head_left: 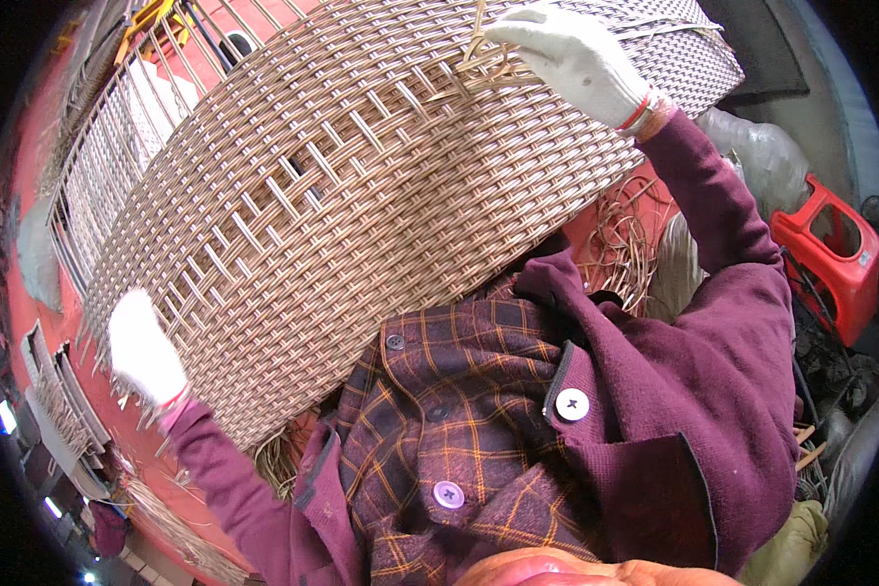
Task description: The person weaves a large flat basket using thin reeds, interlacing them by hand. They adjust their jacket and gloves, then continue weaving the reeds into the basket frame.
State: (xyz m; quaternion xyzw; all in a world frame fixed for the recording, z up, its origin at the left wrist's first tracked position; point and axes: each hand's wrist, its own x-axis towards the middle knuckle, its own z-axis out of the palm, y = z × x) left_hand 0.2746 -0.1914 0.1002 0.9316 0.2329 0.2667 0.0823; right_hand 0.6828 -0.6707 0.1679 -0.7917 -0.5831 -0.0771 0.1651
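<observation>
Woven panel (381,225) beneath half-curled right hand (571,63), edge by left hand (145,347), both grips unclear

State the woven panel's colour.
Woven panel: mixed tan and brown, paler in places; best in the head view.

The white glove on the left hand (145,347) is so bright that its fingers blur together, and some fingers of the right hand (576,63) are tucked out of sight, so you can't tell how tightly it grips the thin strip (478,29), which runs off the top. The top also cuts off the big woven sheet (381,215), and the purple jacket (645,391) hides some loose strips (620,244). Far down on the left, little things are too small and dark to name.
</observation>
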